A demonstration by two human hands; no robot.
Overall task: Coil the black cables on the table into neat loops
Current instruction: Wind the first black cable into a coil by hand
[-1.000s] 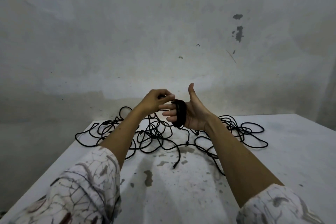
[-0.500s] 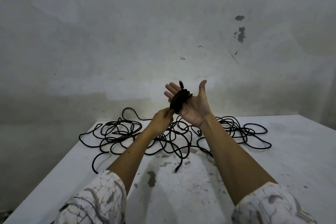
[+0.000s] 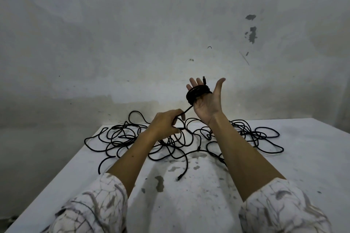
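Many turns of black cable are already wound into a small coil (image 3: 198, 93) around the fingers of the right hand (image 3: 207, 104). That hand is held up above the table, palm facing the person. Its fingers are straight and close together inside the coil, and the thumb sticks out to the side. A plug end (image 3: 204, 80) pokes up past the fingertips.

From the bottom of the coil, one strand (image 3: 184, 112) runs down to the left hand (image 3: 164, 123). The left hand pinches that strand with curled fingers, just below the right wrist. Beyond it, the strand goes into the big tangle of black cables (image 3: 176, 138) lying on the white table (image 3: 312, 157). The tangle spreads across the far part of the table, near the wall (image 3: 132, 34). One loose end (image 3: 179, 177) lies closer to the person.

The step now looks like winding one more loop. To do it well, the left hand should let the cable slide through the pinch, not drag the whole pile. Each new turn should sit right beside the last one, not cross over it. The right fingers should stay straight and together, so the loops come out the same size. If the strand catches in the tangle, it is better to stop and shake it free than to pull hard. The coil should be snug but not tight, so it can slip off the fingers later.
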